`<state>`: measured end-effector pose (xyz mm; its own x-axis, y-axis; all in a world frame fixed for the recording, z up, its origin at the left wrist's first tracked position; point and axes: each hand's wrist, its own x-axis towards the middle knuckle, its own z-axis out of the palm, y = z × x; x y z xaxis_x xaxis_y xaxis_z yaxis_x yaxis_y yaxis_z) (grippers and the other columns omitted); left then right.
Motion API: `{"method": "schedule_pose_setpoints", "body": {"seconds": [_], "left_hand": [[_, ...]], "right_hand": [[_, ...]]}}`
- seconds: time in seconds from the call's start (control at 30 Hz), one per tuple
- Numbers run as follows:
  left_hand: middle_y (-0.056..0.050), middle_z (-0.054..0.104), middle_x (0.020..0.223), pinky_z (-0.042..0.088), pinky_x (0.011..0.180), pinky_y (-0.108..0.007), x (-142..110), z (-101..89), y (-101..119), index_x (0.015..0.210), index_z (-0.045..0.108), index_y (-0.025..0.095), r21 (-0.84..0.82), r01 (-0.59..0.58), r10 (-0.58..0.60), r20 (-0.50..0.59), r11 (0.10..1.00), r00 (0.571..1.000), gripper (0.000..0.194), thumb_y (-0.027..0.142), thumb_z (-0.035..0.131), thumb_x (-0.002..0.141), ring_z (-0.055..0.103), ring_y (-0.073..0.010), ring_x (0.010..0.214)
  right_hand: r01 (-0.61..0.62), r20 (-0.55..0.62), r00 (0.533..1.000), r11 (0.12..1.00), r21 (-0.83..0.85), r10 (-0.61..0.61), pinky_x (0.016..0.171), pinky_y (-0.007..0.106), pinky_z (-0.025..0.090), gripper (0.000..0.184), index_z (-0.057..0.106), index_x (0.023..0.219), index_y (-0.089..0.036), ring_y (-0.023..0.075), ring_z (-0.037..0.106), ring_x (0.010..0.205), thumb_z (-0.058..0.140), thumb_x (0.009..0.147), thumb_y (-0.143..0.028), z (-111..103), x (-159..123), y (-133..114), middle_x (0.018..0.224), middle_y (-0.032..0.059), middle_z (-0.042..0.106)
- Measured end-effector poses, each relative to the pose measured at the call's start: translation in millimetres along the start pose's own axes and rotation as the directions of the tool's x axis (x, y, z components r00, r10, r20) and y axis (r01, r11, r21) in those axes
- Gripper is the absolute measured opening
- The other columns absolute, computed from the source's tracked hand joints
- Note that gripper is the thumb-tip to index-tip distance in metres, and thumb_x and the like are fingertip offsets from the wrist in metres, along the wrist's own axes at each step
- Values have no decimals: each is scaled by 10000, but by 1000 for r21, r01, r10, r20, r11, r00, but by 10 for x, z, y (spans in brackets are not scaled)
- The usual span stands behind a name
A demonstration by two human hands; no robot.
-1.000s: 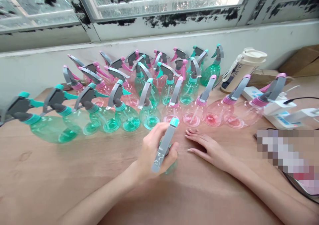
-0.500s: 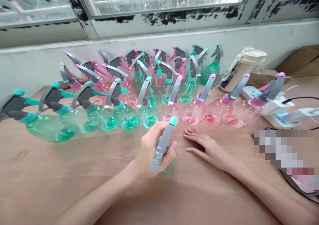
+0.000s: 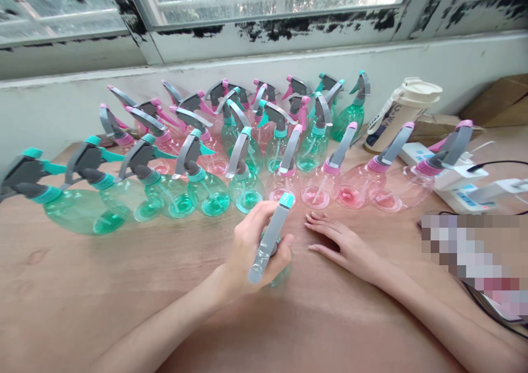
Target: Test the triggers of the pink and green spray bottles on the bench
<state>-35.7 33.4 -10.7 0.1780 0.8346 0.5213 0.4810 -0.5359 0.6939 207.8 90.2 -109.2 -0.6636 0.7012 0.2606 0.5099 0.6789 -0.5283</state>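
Observation:
My left hand is wrapped round the neck of a green spray bottle with a grey head and a teal nozzle. Most of that bottle's body is hidden under the hand. To its right, my right hand lies palm down on the wooden table, fingers stretched out, holding nothing. Just beyond both hands runs a front row of spray bottles: green ones such as this green bottle on the left, pink ones such as this pink bottle on the right.
More pink and green spray bottles crowd behind, near the white wall under the window. At the right stand a cream tumbler, white power strips with cables and a brown cardboard box. A blurred-out item lies at the right edge.

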Motion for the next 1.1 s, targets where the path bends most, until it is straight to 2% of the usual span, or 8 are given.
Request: {"method": "schedule_pose_setpoints", "body": {"seconds": [0.23,0.37,0.43,0.63,1.1], "left_hand": [[-87,638,1003,566,765,-353,28,-5,32,1175,560,177,67,-26,26,-9,997,1000,313,181,543,862,634,-200,876],[-24,581,817,526,695,-310,66,-19,40,968,554,180,129,-99,103,-25,987,994,114,187,580,857,586,-164,748],[-18,577,788,508,683,-302,81,-30,44,918,537,183,140,-137,140,-18,981,990,58,171,553,863,578,-162,731],[-90,650,1032,533,802,-356,55,-33,32,1203,542,177,85,-68,69,-10,994,998,331,190,529,872,638,-222,953],[-105,639,1081,569,849,-399,-1,4,-18,1238,545,181,-2,-22,22,-6,1000,1000,371,195,548,867,644,-240,995]], "right_hand": [[6,11,1000,1000,-11,-5,1151,547,382,447,523,1394,-243,278,451,1390,552,965,-368,-1,5,6,1487,93,516],[7,8,1000,1000,-12,-7,1146,537,394,426,536,1381,-240,277,465,1380,536,972,-359,-19,9,-6,1467,91,541],[7,8,1000,1000,-11,-6,1142,534,401,425,538,1380,-237,275,470,1377,536,971,-357,-24,9,-10,1461,91,548],[5,12,1000,1000,-14,-5,1152,544,381,445,531,1389,-233,279,448,1393,550,965,-367,-4,1,2,1488,98,514],[-3,17,1000,1000,-15,3,1160,538,374,457,525,1394,-245,273,441,1399,558,960,-384,8,-10,26,1500,83,503]]}}
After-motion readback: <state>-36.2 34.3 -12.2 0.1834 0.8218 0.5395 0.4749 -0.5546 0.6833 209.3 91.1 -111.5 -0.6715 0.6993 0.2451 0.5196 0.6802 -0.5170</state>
